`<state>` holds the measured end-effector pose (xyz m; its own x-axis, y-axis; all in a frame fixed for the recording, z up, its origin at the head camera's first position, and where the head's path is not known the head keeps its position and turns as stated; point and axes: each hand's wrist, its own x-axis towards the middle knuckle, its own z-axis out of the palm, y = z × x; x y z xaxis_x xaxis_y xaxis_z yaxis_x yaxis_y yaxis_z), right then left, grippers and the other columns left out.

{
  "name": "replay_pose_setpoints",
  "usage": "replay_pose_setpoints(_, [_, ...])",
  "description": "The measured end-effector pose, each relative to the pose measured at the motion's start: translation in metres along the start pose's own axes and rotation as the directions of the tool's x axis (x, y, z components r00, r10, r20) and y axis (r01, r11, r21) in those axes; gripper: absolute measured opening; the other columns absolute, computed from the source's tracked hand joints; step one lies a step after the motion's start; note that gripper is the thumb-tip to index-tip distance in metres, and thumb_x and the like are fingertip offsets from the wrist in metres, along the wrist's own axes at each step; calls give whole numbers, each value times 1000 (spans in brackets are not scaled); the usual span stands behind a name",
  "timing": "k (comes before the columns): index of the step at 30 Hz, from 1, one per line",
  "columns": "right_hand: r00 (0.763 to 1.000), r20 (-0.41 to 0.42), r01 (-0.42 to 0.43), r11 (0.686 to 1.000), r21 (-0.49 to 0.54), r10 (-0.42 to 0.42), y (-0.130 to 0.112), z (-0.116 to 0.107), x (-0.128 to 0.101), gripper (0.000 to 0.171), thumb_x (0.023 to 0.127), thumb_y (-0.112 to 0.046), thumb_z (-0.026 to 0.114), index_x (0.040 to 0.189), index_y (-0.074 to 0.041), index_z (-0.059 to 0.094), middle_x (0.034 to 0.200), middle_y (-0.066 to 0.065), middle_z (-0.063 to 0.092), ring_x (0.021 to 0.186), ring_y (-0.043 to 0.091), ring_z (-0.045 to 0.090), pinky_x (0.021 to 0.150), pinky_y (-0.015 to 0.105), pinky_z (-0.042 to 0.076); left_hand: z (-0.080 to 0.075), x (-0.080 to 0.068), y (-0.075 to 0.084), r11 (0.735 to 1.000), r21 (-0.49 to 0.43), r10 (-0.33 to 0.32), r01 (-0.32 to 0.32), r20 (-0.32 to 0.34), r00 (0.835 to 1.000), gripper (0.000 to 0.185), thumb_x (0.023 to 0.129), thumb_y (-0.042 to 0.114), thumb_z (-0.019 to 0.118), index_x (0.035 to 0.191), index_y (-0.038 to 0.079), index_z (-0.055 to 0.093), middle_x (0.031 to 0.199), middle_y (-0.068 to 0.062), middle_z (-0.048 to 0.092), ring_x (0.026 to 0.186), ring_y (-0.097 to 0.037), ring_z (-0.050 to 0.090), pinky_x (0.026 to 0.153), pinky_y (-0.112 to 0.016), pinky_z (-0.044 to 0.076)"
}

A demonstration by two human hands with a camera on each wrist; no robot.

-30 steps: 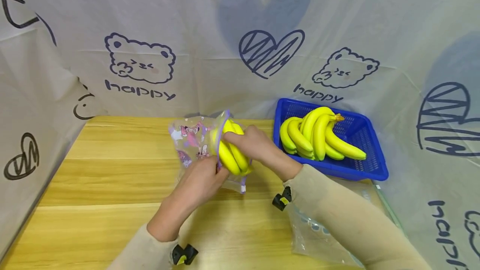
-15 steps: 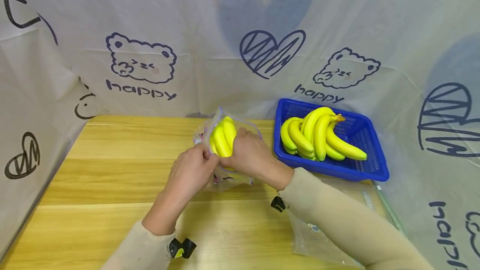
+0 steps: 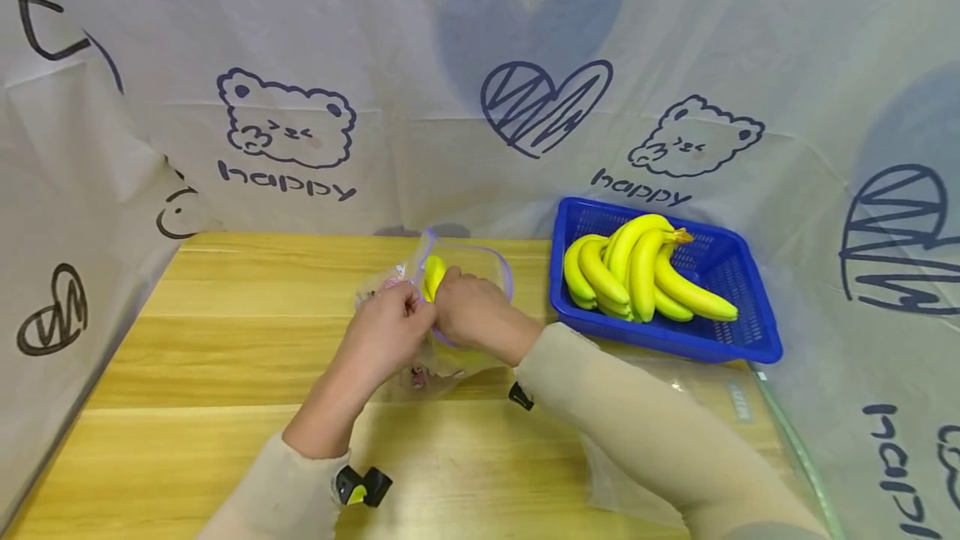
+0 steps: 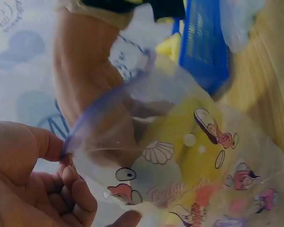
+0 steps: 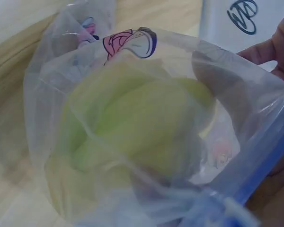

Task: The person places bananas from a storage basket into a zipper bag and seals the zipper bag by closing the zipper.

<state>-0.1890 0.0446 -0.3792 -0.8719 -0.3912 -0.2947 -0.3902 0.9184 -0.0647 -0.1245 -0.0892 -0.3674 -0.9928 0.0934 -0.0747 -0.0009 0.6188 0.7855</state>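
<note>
A clear zip bag (image 4: 260, 146) with a purple rim and pink cartoon prints stands mouth-up over the table in the head view. Its rim is pinched at the left between thumb and fingers of my left hand (image 3: 386, 327). My right hand (image 3: 476, 315) reaches through the mouth, its fingers on a bunch of yellow bananas (image 5: 142, 123) inside. Most of the bunch is hidden by the hands in the head view, where only one banana tip (image 3: 433, 272) shows. Through the clear plastic in the right wrist view, the bunch lies well down in the bag.
A blue plastic basket (image 3: 667, 344) with more bananas (image 3: 641, 265) stands at the back right of the wooden table (image 3: 225, 373). Another clear bag (image 3: 630, 482) with a green edge lies under the right forearm. Printed white cloth (image 3: 420, 165) hangs behind the table.
The bananas have gone from the bag's mouth down into it, with my right hand following inside. My left hand has kept its pinch on the rim while the bag turned more upright.
</note>
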Motion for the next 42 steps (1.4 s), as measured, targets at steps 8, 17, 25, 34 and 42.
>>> replay_pose_setpoints(8, [998, 35, 50, 996, 78, -53, -3, 8, 5, 28, 108, -32, 56, 102, -4, 58, 87, 7, 56, 72, 18, 54, 67, 32, 50, -3, 8, -17, 997, 41, -57, 58, -17, 998, 19, 99, 21, 48, 85, 9, 55, 72, -4, 53, 57, -18, 45, 52, -31, 37])
replay_pose_setpoints(17, [949, -293, -51, 976, 209, 113, 33, -14, -5, 46, 100, -43, 70, 120, -1, 65, 111, 12, 68, 90, 25, 66, 80, 42, 58, -16, 6, -26, 992, 93, -87, 89, -23, 996, 17, 96, 21, 48, 87, 8, 56, 70, -5, 56, 57, -20, 48, 53, -31, 37])
replay_pose_setpoints(25, [953, -292, 28, 933, 359, 84, 56, -26, -15, 25, 98, -20, 56, 74, -14, 51, 64, -2, 45, 55, 14, 40, 51, 28, 30, -28, 1, -13, 970, 228, -55, 84, -129, 990, 17, 93, 22, 49, 83, 10, 56, 72, -5, 52, 62, -22, 49, 53, -33, 36])
replay_pose_setpoints(34, [928, -370, 116, 922, 369, 32, 50, -77, -48, 28, 90, -21, 59, 67, -18, 46, 60, -4, 41, 54, 13, 37, 53, 28, 28, -58, -16, 24, 919, 394, 65, 30, -225, 972, 19, 91, 21, 54, 74, 14, 54, 66, -2, 48, 59, -23, 48, 49, -37, 36])
replay_pose_setpoints(42, [944, -329, 76, 957, 281, 22, 55, -67, -55, 26, 89, -19, 61, 66, -18, 46, 61, -5, 41, 55, 13, 38, 54, 29, 30, -54, -8, 17, 838, 545, 83, 22, -166, 983, 21, 92, 17, 59, 72, 10, 56, 68, -8, 55, 61, -28, 53, 52, -45, 44])
